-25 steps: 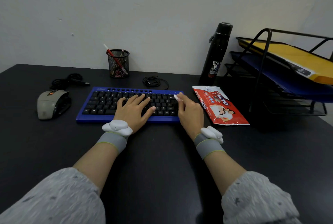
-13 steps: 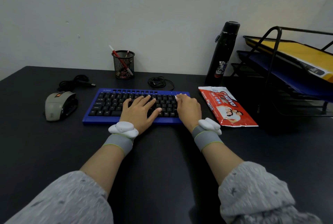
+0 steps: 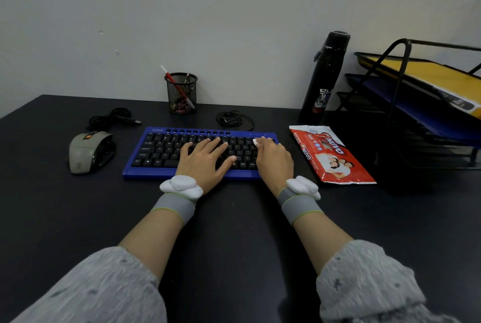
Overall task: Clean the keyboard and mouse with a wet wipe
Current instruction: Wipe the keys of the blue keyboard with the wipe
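My left hand [image 3: 205,157]: it lies flat on the middle keys of the keyboard [image 3: 156,151], fingers straight and spread. It holds nothing and only presses down.
My right hand [image 3: 273,158]: it is at the right end of the keyboard, with the fingers curled round a small wipe [image 3: 256,142]. Only a white corner shows, on the upper key rows.
Mouse [image 3: 88,151]: it sits left of the keyboard, apart from it, and no hand is on it. I judge its turn comes later.
Risk, wetness: if I squeeze the wipe too hard, liquid may run between the keys.
Risk, keys: a strong sideways stroke could catch a key edge and lift the cap.
Risk, sliding: if my left hand lifts, the keyboard may slide away from me toward the coiled cable [image 3: 231,118] behind it.
Risk, coverage: my left hand covers the middle keys, so they can be missed unless I move it.
Risk, pack: the wipe pack [image 3: 330,153] is just right of the keyboard, and a wide stroke may push it.
Surface: a dark, matte desk [image 3: 234,231]. I think it is smooth, so light things slip easily.
Room: a plain pale wall [image 3: 234,23] rises behind the keyboard. A mesh pen cup [image 3: 181,93] stands behind it, a black bottle [image 3: 325,78] behind and to the right, and a paper tray rack [image 3: 416,83] farther right.
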Tool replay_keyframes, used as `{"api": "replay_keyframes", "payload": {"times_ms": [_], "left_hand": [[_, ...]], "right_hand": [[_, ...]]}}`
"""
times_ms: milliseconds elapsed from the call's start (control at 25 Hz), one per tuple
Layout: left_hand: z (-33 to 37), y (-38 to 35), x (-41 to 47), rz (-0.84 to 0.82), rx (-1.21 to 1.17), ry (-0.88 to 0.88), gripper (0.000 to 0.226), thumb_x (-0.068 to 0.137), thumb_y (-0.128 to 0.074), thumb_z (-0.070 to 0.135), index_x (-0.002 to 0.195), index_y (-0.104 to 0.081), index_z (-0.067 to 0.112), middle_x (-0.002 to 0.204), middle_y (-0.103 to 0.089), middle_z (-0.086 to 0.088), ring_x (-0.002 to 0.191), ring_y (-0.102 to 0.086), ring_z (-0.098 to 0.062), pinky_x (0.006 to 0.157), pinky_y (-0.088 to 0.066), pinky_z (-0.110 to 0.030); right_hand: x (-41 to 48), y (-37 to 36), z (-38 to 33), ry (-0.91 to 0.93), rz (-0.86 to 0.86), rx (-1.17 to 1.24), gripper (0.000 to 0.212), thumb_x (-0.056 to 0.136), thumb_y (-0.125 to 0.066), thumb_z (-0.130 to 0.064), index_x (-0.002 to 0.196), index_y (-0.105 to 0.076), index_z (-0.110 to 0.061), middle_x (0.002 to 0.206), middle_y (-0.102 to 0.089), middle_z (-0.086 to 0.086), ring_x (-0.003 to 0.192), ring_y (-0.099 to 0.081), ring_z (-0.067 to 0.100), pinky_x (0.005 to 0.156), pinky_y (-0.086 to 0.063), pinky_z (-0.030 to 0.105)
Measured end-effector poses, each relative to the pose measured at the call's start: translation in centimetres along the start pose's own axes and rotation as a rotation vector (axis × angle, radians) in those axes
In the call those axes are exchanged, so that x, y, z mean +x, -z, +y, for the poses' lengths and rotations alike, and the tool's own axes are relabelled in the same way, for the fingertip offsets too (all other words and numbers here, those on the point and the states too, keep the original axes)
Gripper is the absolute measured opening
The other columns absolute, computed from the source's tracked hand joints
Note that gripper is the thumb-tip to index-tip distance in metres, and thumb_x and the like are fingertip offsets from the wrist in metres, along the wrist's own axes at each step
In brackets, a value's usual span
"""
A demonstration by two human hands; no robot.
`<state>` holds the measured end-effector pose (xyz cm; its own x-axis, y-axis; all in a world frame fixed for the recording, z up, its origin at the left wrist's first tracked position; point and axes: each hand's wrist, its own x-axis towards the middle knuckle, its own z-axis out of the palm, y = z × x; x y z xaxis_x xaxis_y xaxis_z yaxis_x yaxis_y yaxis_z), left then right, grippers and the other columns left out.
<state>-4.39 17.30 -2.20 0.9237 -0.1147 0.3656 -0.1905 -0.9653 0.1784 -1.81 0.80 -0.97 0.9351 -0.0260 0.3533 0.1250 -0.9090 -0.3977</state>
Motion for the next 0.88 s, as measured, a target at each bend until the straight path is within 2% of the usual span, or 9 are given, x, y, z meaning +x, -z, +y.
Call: {"api": "replay_keyframes", "payload": {"times_ms": [120,200,360,480,640,880], "left_hand": [[0.0,-0.1,0.1,0.003,0.014,0.001,0.054,0.094,-0.031,0.055,0.141,-0.040,0.029,0.152,-0.033,0.006,0.142,-0.024,-0.013,0.112,-0.009,-0.040],[-0.1,-0.3,0.1,0.008,0.018,0.005,0.054,0.094,-0.031,0.055,0.141,-0.040,0.029,0.152,-0.034,0.007,0.142,-0.024,-0.012,0.112,-0.008,-0.039],[-0.2,-0.4,0.2,0.006,0.013,-0.001,0.054,0.094,-0.031,0.056,0.140,-0.041,0.030,0.151,-0.034,0.007,0.141,-0.024,-0.012,0.112,-0.008,-0.039],[-0.3,-0.1,0.0,-0.007,0.019,0.005,0.054,0.094,-0.029,0.056,0.141,-0.039,0.030,0.152,-0.032,0.008,0.142,-0.023,-0.012,0.112,-0.008,-0.040],[-1.6,0.8,-0.1,-0.043,0.057,-0.036,0.054,0.095,-0.027,0.055,0.143,-0.036,0.032,0.153,-0.030,0.008,0.142,-0.022,-0.012,0.113,-0.006,-0.042],[-3.9,1.5,-0.8,-0.078,0.061,-0.048,0.055,0.095,-0.026,0.056,0.145,-0.029,0.034,0.155,-0.026,0.011,0.144,-0.018,-0.009,0.115,-0.004,-0.042]], "right_hand": [[0.3,0.1,0.2,0.032,-0.050,0.004,0.034,0.100,-0.036,-0.020,0.126,-0.055,-0.012,0.131,-0.058,0.010,0.119,-0.052,0.034,0.099,-0.039,0.038],[0.4,0.4,0.6,0.033,-0.056,0.089,0.033,0.099,-0.037,-0.022,0.125,-0.057,-0.016,0.125,-0.062,0.010,0.114,-0.055,0.032,0.093,-0.041,0.036],[-0.2,0.7,0.8,-0.066,0.123,0.350,0.030,0.098,-0.042,-0.024,0.120,-0.062,-0.019,0.102,-0.071,0.011,0.095,-0.063,0.027,0.073,-0.037,0.024],[-0.7,1.0,0.0,-0.062,0.159,0.384,0.032,0.098,-0.042,-0.024,0.125,-0.059,-0.019,0.104,-0.070,0.013,0.095,-0.064,0.028,0.079,-0.045,0.028],[0.0,1.2,-0.9,-0.016,0.116,0.300,0.035,0.100,-0.039,-0.025,0.130,-0.055,-0.018,0.115,-0.067,0.013,0.104,-0.061,0.030,0.088,-0.046,0.036],[1.6,0.7,-2.1,-0.055,-0.025,0.042,0.037,0.102,-0.032,-0.026,0.133,-0.050,-0.016,0.120,-0.062,0.018,0.110,-0.056,0.038,0.085,-0.045,0.040]]}}
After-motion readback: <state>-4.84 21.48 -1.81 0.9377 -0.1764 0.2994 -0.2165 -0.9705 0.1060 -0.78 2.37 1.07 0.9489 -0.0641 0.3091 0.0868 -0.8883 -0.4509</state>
